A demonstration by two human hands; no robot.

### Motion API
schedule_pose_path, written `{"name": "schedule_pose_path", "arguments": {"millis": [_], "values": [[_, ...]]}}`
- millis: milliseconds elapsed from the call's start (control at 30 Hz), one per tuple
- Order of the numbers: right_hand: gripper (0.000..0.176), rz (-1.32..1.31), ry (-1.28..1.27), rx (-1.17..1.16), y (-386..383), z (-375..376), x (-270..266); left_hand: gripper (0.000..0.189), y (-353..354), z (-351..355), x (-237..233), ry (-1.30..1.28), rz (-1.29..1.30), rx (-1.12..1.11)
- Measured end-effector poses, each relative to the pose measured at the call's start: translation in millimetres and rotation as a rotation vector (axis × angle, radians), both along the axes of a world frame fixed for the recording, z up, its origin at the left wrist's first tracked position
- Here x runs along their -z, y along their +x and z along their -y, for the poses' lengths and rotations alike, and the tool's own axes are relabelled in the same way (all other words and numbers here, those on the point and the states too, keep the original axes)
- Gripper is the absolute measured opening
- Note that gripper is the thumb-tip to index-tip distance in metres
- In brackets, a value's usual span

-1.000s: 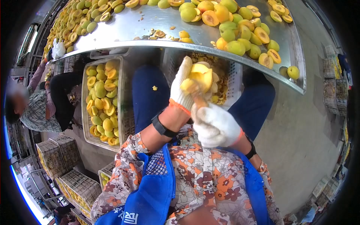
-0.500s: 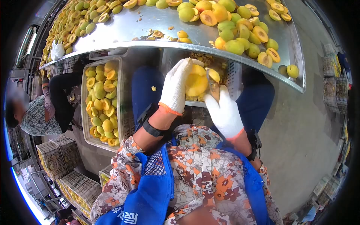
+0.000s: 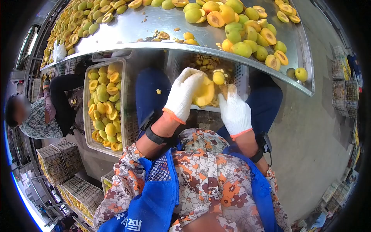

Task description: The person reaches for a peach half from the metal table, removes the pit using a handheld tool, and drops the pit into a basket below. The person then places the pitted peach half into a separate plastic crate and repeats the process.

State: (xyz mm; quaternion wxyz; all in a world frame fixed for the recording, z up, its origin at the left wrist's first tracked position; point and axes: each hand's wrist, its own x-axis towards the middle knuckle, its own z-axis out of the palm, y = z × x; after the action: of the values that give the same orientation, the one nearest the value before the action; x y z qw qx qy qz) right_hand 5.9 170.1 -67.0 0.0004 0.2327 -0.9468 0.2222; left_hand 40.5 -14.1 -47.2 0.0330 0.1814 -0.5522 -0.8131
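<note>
My left hand point(image 3: 184, 92), in a white glove with an orange cuff, is closed on a yellow fruit half point(image 3: 203, 92). My gloved right hand point(image 3: 235, 110) grips a small tool point(image 3: 223, 91), partly hidden by the fingers and blurred. A round yellow piece point(image 3: 219, 77) is at the tool's upper end, apart from the fruit half. Both hands are over a crate point(image 3: 241, 79) below the table edge, with pits and scraps point(image 3: 206, 62) inside.
A metal table point(image 3: 127, 29) bears whole and halved fruit point(image 3: 247, 34). A crate of fruit halves point(image 3: 104, 104) stands to my left. Beyond it sits another person point(image 3: 40, 116), near stacked crates point(image 3: 60, 162). My knees flank the scrap crate.
The right hand has moved slightly right and down, away from the fruit half. The round yellow piece has come apart from the half, and the left hand has tilted it.
</note>
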Motion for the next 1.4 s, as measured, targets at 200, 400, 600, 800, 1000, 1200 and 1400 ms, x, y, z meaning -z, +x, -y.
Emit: {"name": "schedule_pose_path", "arguments": {"millis": [200,400,600,800,1000,1200,1400], "values": [[0.032,-0.001,-0.124,-0.066,9.3,3.9,-12.1,0.025,1.8,5.9,-0.3,-0.057,0.032,0.01],[0.038,0.189,0.064,0.035,-14.1,-9.3,11.9,0.024,37.2,60.2,-13.0,-0.173,0.004,-0.195],[0.042,0.477,-0.198,-0.002,-14.6,-10.4,4.2,0.021,140.5,205.2,12.2,-1.078,0.334,-0.622],[0.041,0.483,-0.27,-0.053,-9.6,3.9,5.1,0.039,109.9,173.2,-9.4,-1.543,0.15,-0.522],[0.04,0.351,-0.225,-0.147,-1.3,6.4,-12.3,0.049,-0.4,25.3,-48.1,-1.043,-0.292,0.226],[0.03,0.097,-0.205,-0.123,-3.4,-18.5,-12.9,0.018,-44.1,1.4,-20.5,-1.218,-0.392,0.389],[0.031,0.171,-0.181,-0.015,-12.0,-26.5,9.4,0.03,-94.8,-7.0,-47.6,-1.393,-0.51,0.171]]}}
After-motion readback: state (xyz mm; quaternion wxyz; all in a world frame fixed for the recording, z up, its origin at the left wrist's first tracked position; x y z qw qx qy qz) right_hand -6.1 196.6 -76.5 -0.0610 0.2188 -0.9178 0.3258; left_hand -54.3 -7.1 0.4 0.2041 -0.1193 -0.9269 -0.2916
